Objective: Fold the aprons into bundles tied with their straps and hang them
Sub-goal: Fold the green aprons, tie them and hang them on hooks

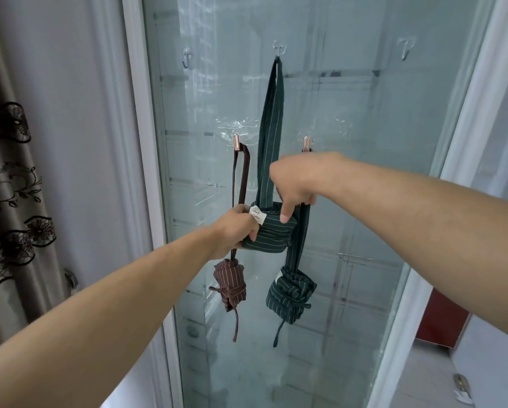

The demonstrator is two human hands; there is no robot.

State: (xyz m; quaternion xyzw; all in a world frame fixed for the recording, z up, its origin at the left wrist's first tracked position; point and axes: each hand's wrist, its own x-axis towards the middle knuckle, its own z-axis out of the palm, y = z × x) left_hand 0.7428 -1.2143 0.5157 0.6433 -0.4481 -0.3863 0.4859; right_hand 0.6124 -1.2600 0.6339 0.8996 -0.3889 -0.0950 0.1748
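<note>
At frame centre, the green bundle (271,232) lies crosswise, its strap (271,122) running straight up to the top hook (279,50). Left hand (236,228) grips its left end; right hand (296,184) pinches the strap above, one finger down on the bundle's top.

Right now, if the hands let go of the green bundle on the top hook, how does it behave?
The green bundle is soft cloth, so it likely sags rather than holding shape. Hung by its long strap from the top hook, it would probably swing. It seems light: the left hand grips it easily.
</note>
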